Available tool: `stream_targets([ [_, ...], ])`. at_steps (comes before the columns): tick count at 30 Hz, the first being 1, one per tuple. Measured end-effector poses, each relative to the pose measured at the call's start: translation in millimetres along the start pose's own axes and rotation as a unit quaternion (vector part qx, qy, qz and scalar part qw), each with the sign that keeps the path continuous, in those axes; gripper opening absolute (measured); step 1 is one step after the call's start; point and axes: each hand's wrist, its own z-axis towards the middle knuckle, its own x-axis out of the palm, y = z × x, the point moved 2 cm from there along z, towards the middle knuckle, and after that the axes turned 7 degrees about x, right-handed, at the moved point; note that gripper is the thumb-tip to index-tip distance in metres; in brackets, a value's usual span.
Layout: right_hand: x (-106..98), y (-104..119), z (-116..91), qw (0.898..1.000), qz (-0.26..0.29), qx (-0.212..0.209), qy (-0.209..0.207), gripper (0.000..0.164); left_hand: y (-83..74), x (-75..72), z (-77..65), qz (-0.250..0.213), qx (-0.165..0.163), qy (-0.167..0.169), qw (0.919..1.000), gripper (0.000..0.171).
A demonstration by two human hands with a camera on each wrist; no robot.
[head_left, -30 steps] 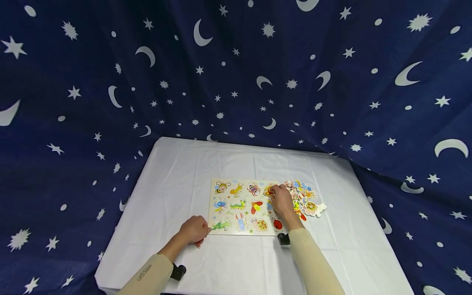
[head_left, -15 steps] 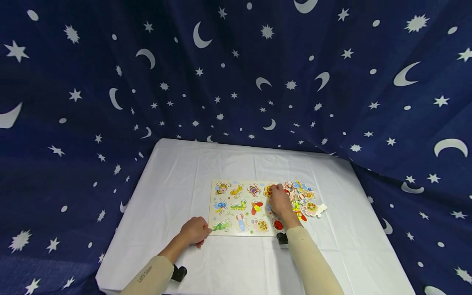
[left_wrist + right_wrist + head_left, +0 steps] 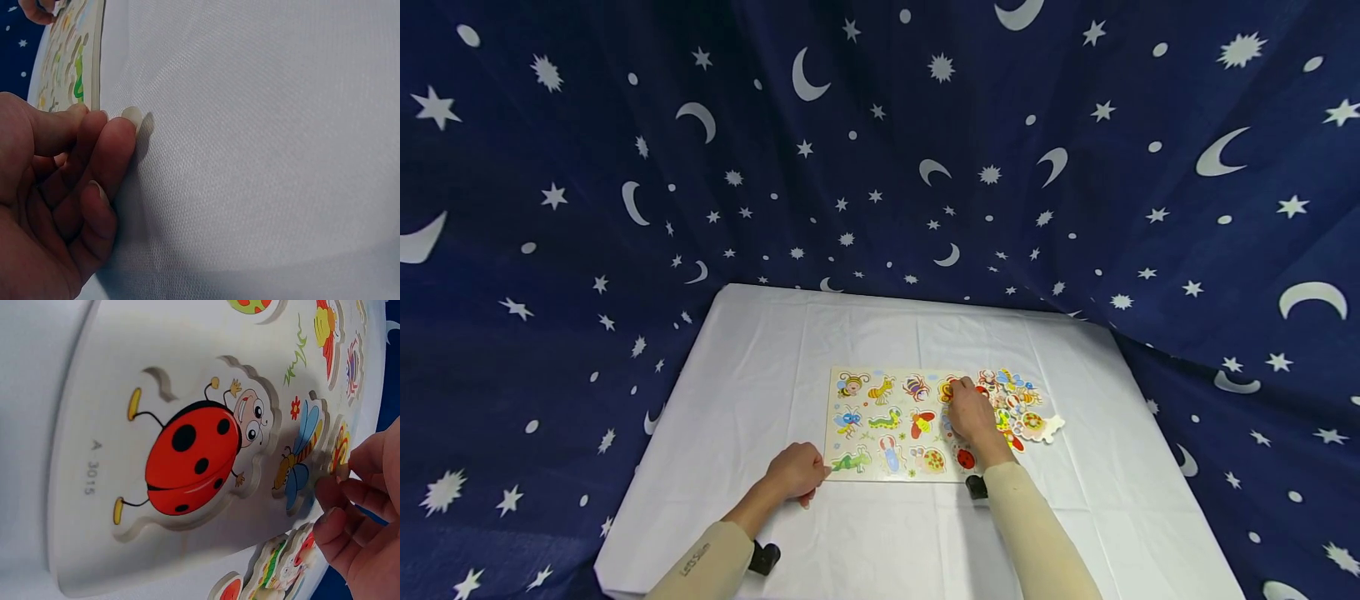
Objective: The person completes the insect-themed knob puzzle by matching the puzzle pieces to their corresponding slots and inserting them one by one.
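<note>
A wooden insect puzzle board point(image 3: 902, 481) lies flat on the white table. My left hand point(image 3: 797, 469) pinches its near left corner; in the left wrist view the thumb lies on the corner and the other fingers point(image 3: 112, 156) curl below. At the far right corner, my right hand point(image 3: 972, 414) pinches a yellow and red puzzle piece point(image 3: 340, 447), its fingertips close over that slot. Part of the piece is hidden by the fingers. Closer to the right wrist camera are the ladybug picture point(image 3: 194, 459) and a dragonfly picture point(image 3: 297, 465) in their recesses.
Several loose puzzle pieces point(image 3: 1032, 422) overlap in a heap right of the board, partly behind the right hand. White cloth covers the table point(image 3: 760, 358). A dark blue curtain point(image 3: 880, 167) with moons and stars hangs around the table's back and sides.
The yellow and red piece shifts and turns slightly under the right fingertips at the same slot. The left hand stays at the board's corner.
</note>
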Motion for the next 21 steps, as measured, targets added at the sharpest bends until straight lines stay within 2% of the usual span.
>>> stream_targets([
  [8,0.7,0.7,-1.8,1.0,0.015,-0.018,-0.011,0.025,-2.1,1.1,0.0,0.005,-0.008,0.0,1.0,0.035],
  [14,4.2,-0.3,-5.4,1.0,0.009,-0.005,0.005,0.028,-0.6,2.1,1.6,-0.005,-0.017,0.001,0.9998,0.033],
  [21,1.9,-0.8,-6.2,1.0,0.022,0.009,0.021,0.034,2.4,2.4,3.9,0.004,-0.022,0.003,0.9997,0.033],
])
